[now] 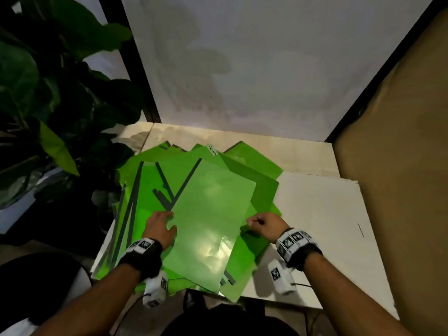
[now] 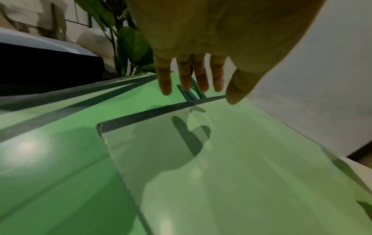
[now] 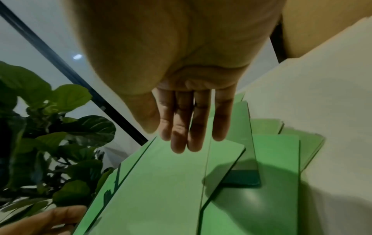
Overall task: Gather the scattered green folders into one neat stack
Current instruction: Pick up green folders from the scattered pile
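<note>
A loose pile of green folders [image 1: 150, 190] with dark spines lies fanned out on the white table [image 1: 320, 214]. On top lies a pale translucent green folder [image 1: 211, 214], seen also in the wrist views [image 2: 241, 174] [image 3: 157, 182]. My left hand [image 1: 161, 225] is at its left edge, thumb over the sheet, fingers [image 2: 201, 85] straight above the crossed spines. My right hand [image 1: 260, 221] is at its right edge, fingers [image 3: 181, 139] straight and pointing down onto it. Neither hand curls round a folder.
A large leafy plant [image 1: 60, 105] stands close on the left, beside the table's edge. A white wall panel [image 1: 242, 69] rises behind, and a brown board [image 1: 400, 166] walls off the right. One folder at the back carries a white label [image 1: 212, 150].
</note>
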Tool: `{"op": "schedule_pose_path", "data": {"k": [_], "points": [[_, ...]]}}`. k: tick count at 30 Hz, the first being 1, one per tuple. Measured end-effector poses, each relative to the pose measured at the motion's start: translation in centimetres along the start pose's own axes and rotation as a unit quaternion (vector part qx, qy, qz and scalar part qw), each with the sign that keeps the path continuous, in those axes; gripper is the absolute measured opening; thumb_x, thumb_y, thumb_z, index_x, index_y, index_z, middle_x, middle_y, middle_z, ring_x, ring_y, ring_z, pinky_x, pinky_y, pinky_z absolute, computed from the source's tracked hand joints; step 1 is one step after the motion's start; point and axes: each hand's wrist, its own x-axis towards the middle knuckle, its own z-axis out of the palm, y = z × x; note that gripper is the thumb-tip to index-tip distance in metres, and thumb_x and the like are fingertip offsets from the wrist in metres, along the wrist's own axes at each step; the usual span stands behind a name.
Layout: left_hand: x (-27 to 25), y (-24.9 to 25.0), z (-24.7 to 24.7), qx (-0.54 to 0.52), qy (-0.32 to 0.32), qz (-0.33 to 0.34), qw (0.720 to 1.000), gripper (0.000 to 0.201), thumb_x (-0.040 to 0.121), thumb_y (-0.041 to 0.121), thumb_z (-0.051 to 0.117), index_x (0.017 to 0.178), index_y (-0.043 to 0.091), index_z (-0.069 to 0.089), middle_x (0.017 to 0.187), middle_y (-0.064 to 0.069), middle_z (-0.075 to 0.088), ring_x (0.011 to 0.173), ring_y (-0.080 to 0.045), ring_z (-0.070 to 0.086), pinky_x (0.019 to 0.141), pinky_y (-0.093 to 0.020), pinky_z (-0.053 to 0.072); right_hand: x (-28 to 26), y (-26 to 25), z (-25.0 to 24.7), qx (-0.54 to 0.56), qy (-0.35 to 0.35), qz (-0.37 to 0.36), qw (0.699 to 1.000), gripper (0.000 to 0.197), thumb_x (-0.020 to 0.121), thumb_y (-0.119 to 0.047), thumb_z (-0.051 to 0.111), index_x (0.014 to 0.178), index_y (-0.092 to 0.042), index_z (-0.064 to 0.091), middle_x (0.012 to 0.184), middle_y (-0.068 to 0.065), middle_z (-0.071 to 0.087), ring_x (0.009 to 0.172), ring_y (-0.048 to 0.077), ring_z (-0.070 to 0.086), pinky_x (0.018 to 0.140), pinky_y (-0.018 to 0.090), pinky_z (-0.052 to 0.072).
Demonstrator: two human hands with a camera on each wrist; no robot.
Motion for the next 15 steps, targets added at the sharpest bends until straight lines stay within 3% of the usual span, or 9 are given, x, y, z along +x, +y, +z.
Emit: {"op": "schedule_pose_path", "data": {"k": [3,6,10,13,15], "points": [[0.9,0.4,0.0,0.017,0.001,-0.073,0.997,0.055,0.081,0.024,0.069,0.13,0.012,0.049,0.134,-0.013,0.042,0.122,-0.033,0.046,0.105,-0.04,0.04,1.8,-0.8,0.5,-0.019,0.01,0.033,0.999,0.024,0.093,-0.026,0.06,0.11,-0.014,0.07,0.118,0.004,0.068,0.108,0.02,0.061,0.092,0.024,0.043],[1.6,1.1,0.3,0.006,-0.025,-0.103,0.994,0.066,0.081,0.025,0.069,0.138,0.008,0.039,0.138,-0.016,0.04,0.126,-0.034,0.045,0.108,-0.039,0.037,3.6,-1.2,1.3,-0.076,0.007,0.073,0.994,0.032,0.093,-0.026,0.06,0.123,-0.015,0.063,0.13,0.005,0.061,0.118,0.024,0.057,0.097,0.027,0.042],[2.0,1.4,0.5,0.016,-0.061,-0.129,0.99,0.07,0.083,0.035,0.067,0.141,0.014,0.036,0.137,-0.014,0.042,0.121,-0.033,0.05,0.102,-0.042,0.044,5.8,-0.3,1.8,-0.127,0.024,0.112,0.985,0.057,0.091,-0.027,0.062,0.142,-0.012,0.043,0.15,0.012,0.038,0.135,0.029,0.04,0.11,0.033,0.033],[2.1,1.6,0.6,0.072,-0.08,-0.135,0.985,0.07,0.08,0.045,0.066,0.139,0.019,0.039,0.133,-0.011,0.047,0.123,-0.031,0.047,0.1,-0.047,0.045,7.1,0.4,2.6,-0.064,0.013,0.165,0.984,0.083,0.081,-0.034,0.072,0.148,-0.01,0.031,0.153,0.014,0.03,0.137,0.034,0.036,0.112,0.04,0.034],[2.2,1.5,0.9,0.044,-0.105,-0.165,0.98,0.071,0.08,0.043,0.069,0.138,0.017,0.037,0.131,-0.011,0.051,0.123,-0.031,0.049,0.099,-0.044,0.046,7.8,0.6,3.4,-0.018,0.003,0.194,0.981,0.104,0.069,-0.041,0.08,0.15,-0.01,0.023,0.154,0.014,0.03,0.138,0.034,0.036,0.111,0.044,0.035]]}}
